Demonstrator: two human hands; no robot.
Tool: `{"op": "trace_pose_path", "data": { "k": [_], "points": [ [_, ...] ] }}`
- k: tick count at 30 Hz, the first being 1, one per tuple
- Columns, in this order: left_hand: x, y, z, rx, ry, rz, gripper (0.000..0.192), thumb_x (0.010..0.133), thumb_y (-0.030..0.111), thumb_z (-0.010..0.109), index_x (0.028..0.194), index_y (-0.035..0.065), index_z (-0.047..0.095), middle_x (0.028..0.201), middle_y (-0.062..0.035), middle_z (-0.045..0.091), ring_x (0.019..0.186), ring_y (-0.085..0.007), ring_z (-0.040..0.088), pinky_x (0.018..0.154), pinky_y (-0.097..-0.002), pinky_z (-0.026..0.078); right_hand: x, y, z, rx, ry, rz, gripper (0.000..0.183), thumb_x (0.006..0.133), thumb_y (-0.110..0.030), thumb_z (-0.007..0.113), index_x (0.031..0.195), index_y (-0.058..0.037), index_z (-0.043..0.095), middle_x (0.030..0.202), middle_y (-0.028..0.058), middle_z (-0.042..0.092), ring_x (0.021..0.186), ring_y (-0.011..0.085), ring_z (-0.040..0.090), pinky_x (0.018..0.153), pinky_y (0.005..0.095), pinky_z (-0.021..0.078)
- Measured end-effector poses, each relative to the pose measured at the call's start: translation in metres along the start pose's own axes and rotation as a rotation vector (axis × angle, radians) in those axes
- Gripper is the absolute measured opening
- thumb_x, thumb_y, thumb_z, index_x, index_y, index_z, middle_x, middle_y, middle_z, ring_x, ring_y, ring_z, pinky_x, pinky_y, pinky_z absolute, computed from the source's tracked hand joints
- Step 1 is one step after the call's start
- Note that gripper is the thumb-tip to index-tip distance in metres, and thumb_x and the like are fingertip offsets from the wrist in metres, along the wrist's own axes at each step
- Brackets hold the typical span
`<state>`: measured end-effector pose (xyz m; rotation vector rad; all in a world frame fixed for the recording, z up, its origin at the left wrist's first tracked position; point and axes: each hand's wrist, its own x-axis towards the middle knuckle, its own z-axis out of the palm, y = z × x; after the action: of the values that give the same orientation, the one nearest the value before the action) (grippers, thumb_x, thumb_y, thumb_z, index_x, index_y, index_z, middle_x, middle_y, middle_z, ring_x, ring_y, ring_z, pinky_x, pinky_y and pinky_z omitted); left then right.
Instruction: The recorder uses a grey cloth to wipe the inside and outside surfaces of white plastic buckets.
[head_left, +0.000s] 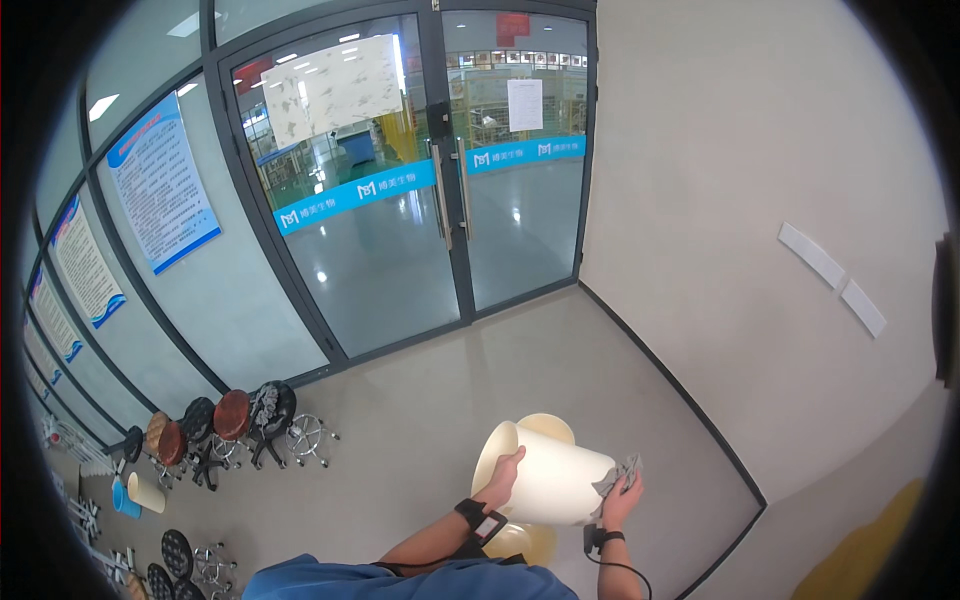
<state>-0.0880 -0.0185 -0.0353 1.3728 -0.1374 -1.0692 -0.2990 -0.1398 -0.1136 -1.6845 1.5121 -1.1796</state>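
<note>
A cream-coloured plastic bin (559, 476) lies tilted on its side in front of me, its open mouth towards the left. My left hand (504, 480) grips the rim, thumb on the outer wall and fingers inside or behind it. At the bin's base end, my right hand (622, 499) holds a crumpled grey cloth (616, 476) against the wall. Behind this bin a second cream round container (547, 426) shows in part. Below it, near my body, is a yellowish glossy container (525, 541), partly hidden by the bin and my clothing.
Glass double doors (454, 187) with metal handles stand ahead, beside a plain wall (712, 187) on the right. Several wheeled stools (232, 415) line the glass partition at left. A blue bin (126, 499) and another cream bin (146, 493) are on the floor at far left.
</note>
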Motion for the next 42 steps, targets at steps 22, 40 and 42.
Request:
{"op": "trace_pose_path", "data": {
  "k": [22, 40, 42],
  "points": [
    [-0.009, -0.012, 0.001, -0.259, -0.203, -0.230, 0.036, 0.088, 0.026, 0.045, 0.116, 0.0037, 0.052, 0.108, -0.0119, 0.060, 0.099, -0.0245, 0.057, 0.090, -0.0368, 0.043, -0.059, -0.097, 0.020, -0.027, -0.345, -0.586, 0.045, 0.081, -0.014, 0.058, 0.124, -0.0062, 0.048, 0.124, 0.0256, 0.043, 0.116, 0.0439, 0.040, 0.098, 0.0471, 0.0342],
    [0.042, -0.108, -0.015, -0.420, -0.303, -0.076, 0.028, 0.078, 0.021, 0.047, 0.099, 0.0042, 0.056, 0.094, -0.0097, 0.061, 0.087, -0.0217, 0.058, 0.080, -0.0335, 0.046, -0.073, -0.079, 0.046, 0.379, -0.396, -0.238, 0.038, 0.085, -0.003, 0.044, 0.122, -0.0021, 0.048, 0.115, 0.0203, 0.049, 0.107, 0.0333, 0.048, 0.092, 0.0387, 0.0390],
    [0.020, -0.076, -0.016, -0.511, -0.312, -0.043, 0.030, 0.078, 0.021, 0.043, 0.099, 0.0045, 0.057, 0.096, -0.0107, 0.061, 0.089, -0.0217, 0.058, 0.083, -0.0340, 0.046, -0.089, -0.112, 0.050, 0.431, -0.473, -0.262, 0.037, 0.084, -0.004, 0.046, 0.121, -0.0029, 0.050, 0.115, 0.0203, 0.048, 0.107, 0.0339, 0.048, 0.092, 0.0391, 0.0390]
  ]
}}
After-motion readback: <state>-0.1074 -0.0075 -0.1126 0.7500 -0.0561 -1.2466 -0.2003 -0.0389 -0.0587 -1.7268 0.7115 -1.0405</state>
